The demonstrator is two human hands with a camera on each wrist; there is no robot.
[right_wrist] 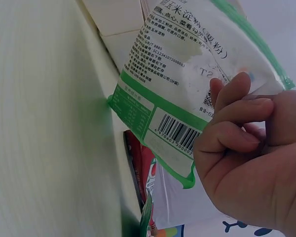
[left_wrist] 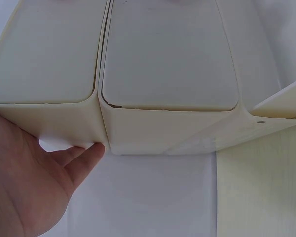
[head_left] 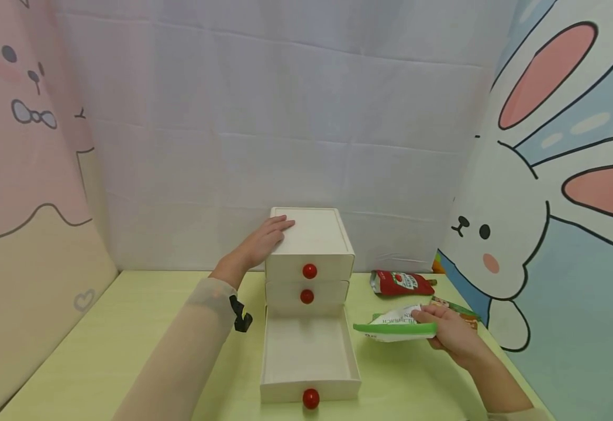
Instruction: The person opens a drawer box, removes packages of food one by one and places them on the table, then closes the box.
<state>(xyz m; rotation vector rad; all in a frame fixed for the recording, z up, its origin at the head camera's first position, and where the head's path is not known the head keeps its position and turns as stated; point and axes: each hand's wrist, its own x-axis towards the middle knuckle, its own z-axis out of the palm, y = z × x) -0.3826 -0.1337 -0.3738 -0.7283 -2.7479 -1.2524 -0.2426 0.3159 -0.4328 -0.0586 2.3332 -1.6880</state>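
My left hand [head_left: 265,238] rests on the left top edge of a white drawer cabinet [head_left: 314,231], its fingers lying over the top and its thumb along the side. The cabinet's bottom drawer [head_left: 309,351] is pulled out, with a bare floor and a red round knob [head_left: 310,399]. Two drawers above it are closed. In my right hand [head_left: 456,334] a white and green bag of corn starch [head_left: 398,328] is pinched by its edge, held above the table to the right of the open drawer. The right wrist view shows the bag's printed back and barcode [right_wrist: 175,132].
A red ketchup pouch [head_left: 403,283] lies at the back right of the table [head_left: 148,345]. Close by, a green and orange packet [head_left: 467,316] is partly hidden behind my right hand. A white curtain [head_left: 285,117] hangs behind, with a rabbit-printed sheet [head_left: 575,245] at the right.
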